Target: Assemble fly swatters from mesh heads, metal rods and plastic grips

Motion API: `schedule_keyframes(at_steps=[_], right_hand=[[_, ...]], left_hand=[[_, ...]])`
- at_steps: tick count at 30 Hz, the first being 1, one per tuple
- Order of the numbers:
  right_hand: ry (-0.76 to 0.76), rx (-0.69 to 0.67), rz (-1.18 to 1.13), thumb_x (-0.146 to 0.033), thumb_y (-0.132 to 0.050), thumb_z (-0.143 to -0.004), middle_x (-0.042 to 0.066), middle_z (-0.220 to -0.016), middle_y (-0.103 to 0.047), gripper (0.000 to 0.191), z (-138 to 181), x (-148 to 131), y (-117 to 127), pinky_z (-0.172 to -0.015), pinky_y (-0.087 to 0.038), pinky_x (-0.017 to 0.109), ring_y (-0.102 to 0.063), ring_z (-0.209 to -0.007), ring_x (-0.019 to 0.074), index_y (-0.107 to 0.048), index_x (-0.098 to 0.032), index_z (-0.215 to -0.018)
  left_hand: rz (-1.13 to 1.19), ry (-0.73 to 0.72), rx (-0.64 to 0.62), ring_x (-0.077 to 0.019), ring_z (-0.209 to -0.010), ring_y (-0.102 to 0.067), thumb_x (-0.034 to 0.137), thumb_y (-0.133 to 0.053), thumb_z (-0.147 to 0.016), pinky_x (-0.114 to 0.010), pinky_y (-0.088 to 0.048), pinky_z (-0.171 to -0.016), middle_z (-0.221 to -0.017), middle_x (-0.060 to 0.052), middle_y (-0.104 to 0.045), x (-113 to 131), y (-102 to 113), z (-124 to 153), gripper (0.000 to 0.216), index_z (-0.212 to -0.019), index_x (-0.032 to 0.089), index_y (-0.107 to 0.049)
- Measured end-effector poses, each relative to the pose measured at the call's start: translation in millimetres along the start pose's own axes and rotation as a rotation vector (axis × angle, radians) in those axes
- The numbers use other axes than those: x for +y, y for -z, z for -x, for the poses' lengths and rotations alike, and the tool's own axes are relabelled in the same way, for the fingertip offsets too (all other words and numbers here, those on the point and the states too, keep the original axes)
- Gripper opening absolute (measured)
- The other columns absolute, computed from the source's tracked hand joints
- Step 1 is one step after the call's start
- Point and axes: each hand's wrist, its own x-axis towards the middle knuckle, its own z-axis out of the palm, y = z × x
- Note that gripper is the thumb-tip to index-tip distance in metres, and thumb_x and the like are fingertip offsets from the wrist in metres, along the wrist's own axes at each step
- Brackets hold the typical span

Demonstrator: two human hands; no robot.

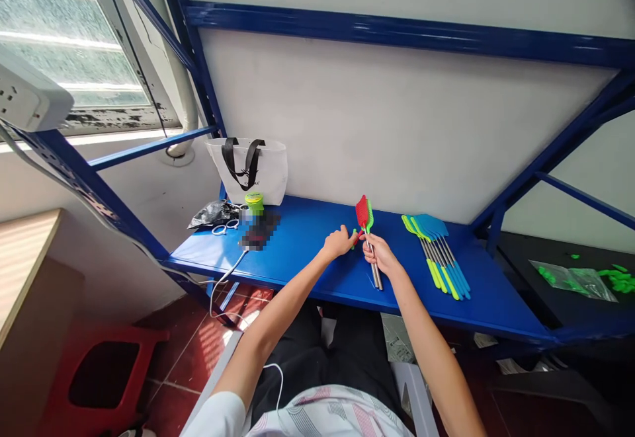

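My right hand (378, 253) is closed around the metal shafts of a red fly swatter (362, 211) and a green fly swatter (370, 215). Their heads point towards the wall, and the bare shaft ends reach towards the table's front edge. Just left of them is my left hand (339, 242), its fingers curled. Small green and red pieces (354, 237) show at its fingertips; whether it grips them is hidden. Right of my right hand lies a fanned row of yellow-green and blue fly swatters (439, 252) with metal shafts and coloured handles.
On the blue table (297, 252) stand a white bag (272, 166) with black handles and a green tub (254, 203). Scissors (225, 227), a black plastic packet (213, 214) and a white cable (231, 270) lie nearby. Blue frame bars surround the table; a dark shelf (520, 258) holds green pieces.
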Motion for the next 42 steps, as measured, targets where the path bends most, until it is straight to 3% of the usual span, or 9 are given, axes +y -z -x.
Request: schedule_keyframes(at_steps=[3, 6, 10, 14, 21, 30, 35, 38, 42], right_hand=[[-0.065, -0.095, 0.019, -0.056, -0.087, -0.088, -0.010, -0.061, -0.048, 0.045, 10, 3, -8, -0.038, -0.020, 0.017, -0.027, -0.043, 0.0056, -0.059, -0.023, -0.098], [-0.153, -0.265, 0.029, -0.061, -0.084, -0.091, -0.012, -0.060, -0.044, 0.046, 23, -1, -20, -0.038, -0.018, 0.016, -0.020, -0.045, 0.0048, -0.061, -0.022, -0.098], [-0.227, -0.418, 0.019, -0.064, -0.081, -0.096, -0.013, -0.059, -0.038, 0.046, 39, -8, -33, -0.038, -0.015, 0.015, -0.014, -0.046, 0.0046, -0.059, -0.023, -0.095], [-0.289, -0.504, 0.036, -0.064, -0.079, -0.097, -0.013, -0.058, -0.037, 0.047, 55, -6, -41, -0.037, -0.014, 0.015, -0.011, -0.046, 0.0042, -0.059, -0.022, -0.092], [-0.268, -0.436, 0.055, -0.068, -0.077, -0.098, -0.013, -0.062, -0.036, 0.053, 83, -3, -60, -0.039, -0.015, 0.014, -0.012, -0.048, 0.0033, -0.051, -0.024, -0.088], [-0.256, -0.380, 0.224, -0.079, -0.080, -0.087, -0.013, -0.059, -0.033, 0.062, 89, -30, -61, -0.038, -0.013, 0.014, -0.016, -0.048, 0.0035, -0.050, -0.024, -0.085], [-0.163, -0.311, 0.416, -0.082, -0.069, -0.094, -0.013, -0.060, -0.031, 0.061, 88, -34, -57, -0.039, -0.015, 0.016, -0.017, -0.047, 0.0048, -0.049, -0.025, -0.084], [-0.114, -0.291, 0.555, -0.080, -0.063, -0.099, -0.012, -0.058, -0.032, 0.058, 96, -43, -49, -0.040, -0.018, 0.018, -0.020, -0.047, 0.0064, -0.049, -0.025, -0.084], [-0.130, -0.484, 0.685, -0.074, -0.057, -0.105, -0.010, -0.059, -0.038, 0.055, 118, -63, -40, -0.047, -0.027, 0.022, -0.029, -0.050, 0.0091, -0.054, -0.024, -0.084]], left_hand=[[0.253, -0.071, 0.137, -0.0389, -0.134, -0.072, 0.060, -0.045, -0.115, -0.051, -0.052, -0.113, -0.144, -0.028, -0.072, -20, 16, 0, 0.059, -0.151, 0.014, -0.056], [0.672, -0.256, 0.192, -0.0298, -0.134, -0.070, 0.059, -0.060, -0.110, -0.041, -0.057, -0.109, -0.158, -0.023, -0.064, -37, 44, -1, 0.061, -0.154, 0.017, -0.054], [0.869, -0.334, -0.045, -0.0282, -0.108, -0.077, 0.072, -0.083, -0.089, -0.036, -0.062, -0.089, -0.123, -0.017, -0.080, -51, 89, 6, 0.070, -0.126, 0.013, -0.071], [0.804, -0.334, -0.281, -0.0220, -0.076, -0.072, 0.080, -0.083, -0.083, -0.033, -0.059, -0.070, -0.088, -0.009, -0.077, -56, 117, 30, 0.074, -0.103, 0.010, -0.077], [0.776, -0.340, 0.053, -0.0157, -0.068, -0.059, 0.080, -0.082, -0.083, -0.025, -0.044, -0.061, -0.075, -0.002, -0.067, -52, 109, 65, 0.067, -0.081, 0.014, -0.071], [0.717, -0.306, 0.136, -0.0154, -0.069, -0.055, 0.080, -0.079, -0.084, -0.026, -0.040, -0.063, -0.074, -0.001, -0.064, -52, 104, 63, 0.065, -0.079, 0.016, -0.071], [0.727, -0.286, 0.156, -0.0165, -0.071, -0.059, 0.081, -0.079, -0.084, -0.026, -0.044, -0.066, -0.077, -0.002, -0.068, -47, 101, 62, 0.066, -0.083, 0.015, -0.072], [0.770, -0.305, 0.072, -0.0209, -0.080, -0.068, 0.080, -0.080, -0.085, -0.028, -0.051, -0.072, -0.088, -0.006, -0.075, -44, 112, 77, 0.067, -0.094, 0.014, -0.076], [0.661, -0.411, -0.319, -0.0261, -0.094, -0.075, 0.065, -0.083, -0.093, -0.031, -0.058, -0.080, -0.109, -0.010, -0.082, -38, 138, 120, 0.056, -0.119, 0.015, -0.080]])
